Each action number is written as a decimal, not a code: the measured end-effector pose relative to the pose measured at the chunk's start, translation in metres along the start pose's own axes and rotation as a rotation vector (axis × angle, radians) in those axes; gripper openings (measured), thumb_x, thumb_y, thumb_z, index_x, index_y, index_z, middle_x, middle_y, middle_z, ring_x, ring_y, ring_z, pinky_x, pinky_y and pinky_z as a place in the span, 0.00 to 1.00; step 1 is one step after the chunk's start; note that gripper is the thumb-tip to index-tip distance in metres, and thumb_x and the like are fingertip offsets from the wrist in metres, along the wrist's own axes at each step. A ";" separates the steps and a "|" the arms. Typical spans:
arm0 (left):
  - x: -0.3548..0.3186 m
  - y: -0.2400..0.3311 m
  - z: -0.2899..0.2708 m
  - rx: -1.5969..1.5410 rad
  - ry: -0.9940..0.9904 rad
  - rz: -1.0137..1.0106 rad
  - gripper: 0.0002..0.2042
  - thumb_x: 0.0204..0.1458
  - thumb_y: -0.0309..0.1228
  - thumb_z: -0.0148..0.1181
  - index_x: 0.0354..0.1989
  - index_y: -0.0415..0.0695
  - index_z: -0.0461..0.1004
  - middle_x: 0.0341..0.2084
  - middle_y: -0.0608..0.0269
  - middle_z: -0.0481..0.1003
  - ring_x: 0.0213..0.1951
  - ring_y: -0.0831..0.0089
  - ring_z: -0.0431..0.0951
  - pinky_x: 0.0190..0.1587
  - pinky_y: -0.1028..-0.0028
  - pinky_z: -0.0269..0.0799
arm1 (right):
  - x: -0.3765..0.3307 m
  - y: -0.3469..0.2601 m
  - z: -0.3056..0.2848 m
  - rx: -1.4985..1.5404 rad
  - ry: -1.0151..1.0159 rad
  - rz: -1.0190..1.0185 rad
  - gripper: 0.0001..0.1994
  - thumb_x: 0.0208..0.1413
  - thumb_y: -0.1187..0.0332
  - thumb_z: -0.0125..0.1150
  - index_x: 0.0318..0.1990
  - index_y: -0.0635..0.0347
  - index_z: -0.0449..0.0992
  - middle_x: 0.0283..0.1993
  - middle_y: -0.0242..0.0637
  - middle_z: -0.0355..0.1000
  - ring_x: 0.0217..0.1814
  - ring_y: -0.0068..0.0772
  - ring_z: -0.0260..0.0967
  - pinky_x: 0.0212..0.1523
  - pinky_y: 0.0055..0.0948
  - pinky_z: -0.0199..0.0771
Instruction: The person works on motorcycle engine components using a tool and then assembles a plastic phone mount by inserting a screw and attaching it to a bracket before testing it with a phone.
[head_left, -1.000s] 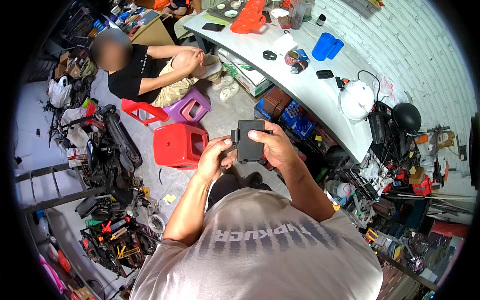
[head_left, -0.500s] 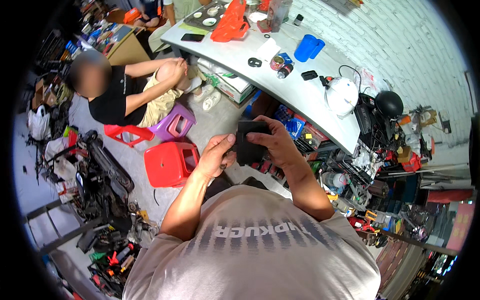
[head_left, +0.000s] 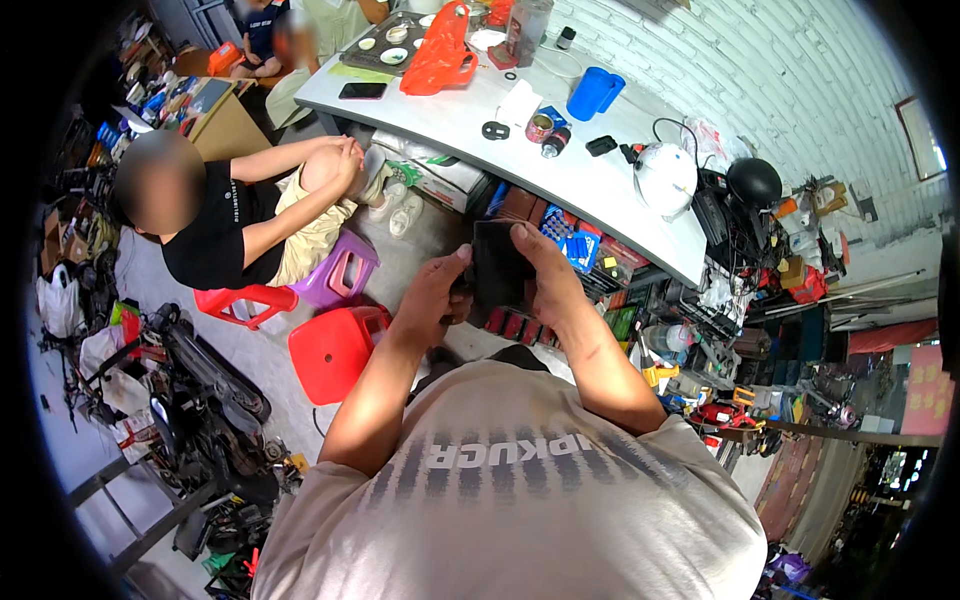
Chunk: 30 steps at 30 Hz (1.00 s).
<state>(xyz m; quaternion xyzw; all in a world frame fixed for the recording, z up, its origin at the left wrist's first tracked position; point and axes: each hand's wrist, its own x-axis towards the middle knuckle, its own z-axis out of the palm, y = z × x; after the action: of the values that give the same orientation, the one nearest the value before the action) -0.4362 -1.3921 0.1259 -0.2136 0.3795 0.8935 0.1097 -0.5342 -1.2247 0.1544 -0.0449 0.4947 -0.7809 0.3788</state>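
Observation:
A flat black rectangular object is held up in front of my chest; I cannot tell what kind of thing it is. My right hand grips its right side, thumb lying along the upper corner and fingers hidden behind. At its left edge, my left hand has the thumb tip against it, and the other fingers are curled beneath. The middle of the object's face shows plain and dark between the two thumbs.
A long white table stands ahead, bearing an orange plastic bag, blue cup and white helmet. To the left are a red stool and a seated person. Boxes sit under the table.
My view has shifted, so the table and stools appear moved left. My right fingers, formerly over the object's top, now sit behind it, with the thumb straightened upward.

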 end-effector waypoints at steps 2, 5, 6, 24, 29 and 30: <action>-0.003 0.004 -0.007 -0.091 0.016 0.018 0.17 0.64 0.53 0.59 0.31 0.56 0.69 0.13 0.77 0.58 0.12 0.84 0.53 0.18 0.78 0.49 | 0.008 0.005 0.003 -0.036 -0.026 -0.020 0.20 0.72 0.51 0.54 0.57 0.57 0.74 0.52 0.31 0.75 0.53 0.22 0.71 0.52 0.26 0.72; -0.008 0.008 -0.022 -0.191 0.024 0.071 0.16 0.63 0.54 0.59 0.34 0.57 0.69 0.13 0.77 0.59 0.12 0.84 0.52 0.19 0.78 0.50 | 0.016 0.006 0.009 -0.135 0.005 -0.038 0.21 0.72 0.50 0.53 0.59 0.57 0.74 0.53 0.30 0.74 0.53 0.21 0.70 0.50 0.26 0.71; -0.009 0.008 -0.027 -0.206 0.034 0.081 0.16 0.63 0.54 0.59 0.35 0.57 0.69 0.13 0.77 0.59 0.12 0.84 0.52 0.19 0.78 0.50 | 0.020 0.012 0.004 -0.208 0.004 -0.061 0.22 0.72 0.49 0.53 0.60 0.57 0.74 0.50 0.30 0.75 0.49 0.21 0.71 0.47 0.25 0.72; 0.038 -0.050 -0.018 0.229 0.209 0.099 0.13 0.69 0.39 0.51 0.35 0.46 0.76 0.19 0.73 0.68 0.18 0.81 0.63 0.22 0.77 0.57 | 0.014 -0.037 -0.271 0.745 0.599 -0.224 0.28 0.70 0.51 0.47 0.59 0.74 0.66 0.35 0.45 0.78 0.31 0.28 0.79 0.26 0.21 0.82; 0.064 -0.064 0.012 0.379 0.159 0.114 0.13 0.68 0.37 0.52 0.34 0.44 0.76 0.19 0.73 0.68 0.21 0.82 0.64 0.24 0.75 0.58 | -0.001 -0.021 -0.294 0.264 0.360 -0.118 0.26 0.69 0.51 0.55 0.61 0.65 0.68 0.43 0.46 0.80 0.41 0.37 0.80 0.36 0.29 0.83; 0.072 -0.070 0.011 0.442 0.185 0.157 0.13 0.68 0.37 0.53 0.35 0.43 0.77 0.19 0.72 0.68 0.22 0.81 0.65 0.24 0.74 0.60 | 0.006 -0.019 -0.236 0.130 0.381 -0.006 0.27 0.67 0.51 0.58 0.63 0.63 0.67 0.47 0.43 0.79 0.47 0.36 0.79 0.40 0.31 0.81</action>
<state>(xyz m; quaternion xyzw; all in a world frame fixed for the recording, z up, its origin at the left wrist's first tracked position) -0.4776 -1.3336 0.0548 -0.2352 0.5896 0.7711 0.0490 -0.6536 -1.0501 0.0480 0.1266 0.5056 -0.8068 0.2781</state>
